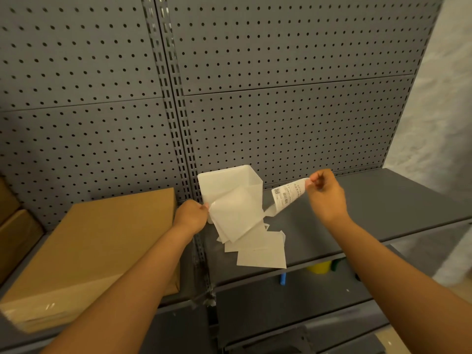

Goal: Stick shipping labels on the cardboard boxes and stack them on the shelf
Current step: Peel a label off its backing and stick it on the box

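Observation:
A large brown cardboard box [97, 249] lies flat on the grey shelf at the left. My left hand [191, 217] pinches a white backing sheet [235, 215] in front of a white plastic bin [229, 182]. My right hand [325, 192] grips the top corner of a printed shipping label [287, 196], which curls away from the sheet and still meets it at its lower end. Several more white label sheets [263, 254] lie fanned on the shelf below the hands.
A grey pegboard wall [281, 111] backs the shelf [396, 200]. More brown boxes [15, 226] sit at the far left. On the lower shelf there are a yellow object [319, 267], a blue item [283, 278] and a green one [336, 264].

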Tool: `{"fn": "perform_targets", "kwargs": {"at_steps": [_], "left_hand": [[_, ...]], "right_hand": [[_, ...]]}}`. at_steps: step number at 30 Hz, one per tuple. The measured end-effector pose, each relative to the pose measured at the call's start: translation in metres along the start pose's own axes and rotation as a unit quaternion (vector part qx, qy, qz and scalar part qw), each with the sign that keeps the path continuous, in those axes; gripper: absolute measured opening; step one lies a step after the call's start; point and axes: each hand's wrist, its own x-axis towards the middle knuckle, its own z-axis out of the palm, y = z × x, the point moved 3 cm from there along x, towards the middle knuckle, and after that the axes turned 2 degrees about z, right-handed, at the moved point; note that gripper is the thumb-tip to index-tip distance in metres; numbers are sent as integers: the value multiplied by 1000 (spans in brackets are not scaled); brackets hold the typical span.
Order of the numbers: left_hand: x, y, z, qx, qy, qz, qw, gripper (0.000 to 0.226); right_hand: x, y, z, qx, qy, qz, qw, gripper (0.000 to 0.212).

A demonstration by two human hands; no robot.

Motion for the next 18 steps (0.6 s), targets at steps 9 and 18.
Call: {"fn": "perform_targets", "kwargs": {"at_steps": [9, 18], "left_hand": [[-11, 13, -9, 1, -14, 83, 996, 34], [-30, 58, -17, -138, -57, 147, 978, 15]], "right_hand": [[-8, -20, 16, 8, -33, -31, 999, 4], [-6, -62, 29, 87, -33, -77, 993, 22]]}}
